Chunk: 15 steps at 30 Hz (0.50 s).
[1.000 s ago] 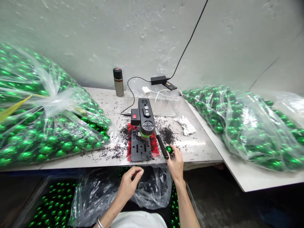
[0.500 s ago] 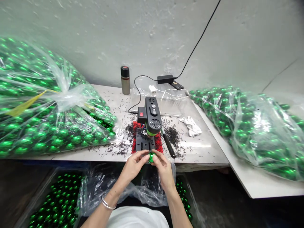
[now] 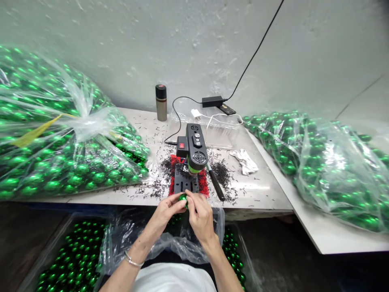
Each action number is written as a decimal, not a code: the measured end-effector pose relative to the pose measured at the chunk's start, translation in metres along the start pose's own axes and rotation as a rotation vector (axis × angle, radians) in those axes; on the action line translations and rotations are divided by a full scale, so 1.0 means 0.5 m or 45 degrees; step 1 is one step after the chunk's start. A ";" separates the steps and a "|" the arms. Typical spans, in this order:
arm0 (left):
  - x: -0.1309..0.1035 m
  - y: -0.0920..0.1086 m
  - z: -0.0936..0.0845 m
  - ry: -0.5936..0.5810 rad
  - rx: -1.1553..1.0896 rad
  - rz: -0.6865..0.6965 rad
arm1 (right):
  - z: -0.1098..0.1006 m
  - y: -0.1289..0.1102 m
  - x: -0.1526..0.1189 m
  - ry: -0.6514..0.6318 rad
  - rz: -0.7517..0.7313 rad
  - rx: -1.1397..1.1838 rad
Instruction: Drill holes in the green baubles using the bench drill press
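Pinching a small, smooth, shiny green ball (image 3: pixel 182 198) between the curled left hand (image 3: pixel 167 208) and right hand (image 3: pixel 200 213). Held a bit more to the left than half a second ago. Facing, just past the hands, a flat, black, slotted plate (image 3: pixel 179 178) on a fuzzy red mat (image 3: pixel 203 183). Reaching over crinkly clear plastic (image 3: pixel 117 251).

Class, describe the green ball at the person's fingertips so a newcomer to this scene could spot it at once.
On the white table, find the black machine. In front of its base, the left hand pinches a shiny green ball, the right hand against it. Many similar balls fill the bags either side; this one alone is hand-held.
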<state>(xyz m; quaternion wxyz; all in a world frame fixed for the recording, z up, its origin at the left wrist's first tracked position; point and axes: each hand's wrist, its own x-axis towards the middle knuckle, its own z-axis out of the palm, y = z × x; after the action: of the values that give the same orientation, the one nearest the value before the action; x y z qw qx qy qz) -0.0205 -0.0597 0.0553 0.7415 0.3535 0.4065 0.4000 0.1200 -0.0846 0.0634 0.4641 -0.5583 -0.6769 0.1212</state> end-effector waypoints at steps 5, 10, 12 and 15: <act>0.041 0.007 -0.009 0.282 -0.096 0.086 | -0.019 0.019 0.005 0.124 0.108 0.016; 0.098 -0.010 -0.013 0.388 0.242 0.298 | -0.030 0.031 -0.018 0.104 0.152 0.052; 0.111 -0.020 -0.012 0.394 0.538 0.462 | -0.029 0.030 -0.034 0.088 0.145 0.054; 0.122 -0.030 -0.012 0.479 0.994 0.679 | -0.026 0.026 -0.061 0.050 0.166 0.060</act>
<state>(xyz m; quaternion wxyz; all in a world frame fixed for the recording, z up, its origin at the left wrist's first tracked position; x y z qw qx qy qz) 0.0002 -0.0111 0.0203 0.3400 0.6175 0.5478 0.4505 0.1367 -0.1114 0.0468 0.4812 -0.5924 -0.6270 0.1561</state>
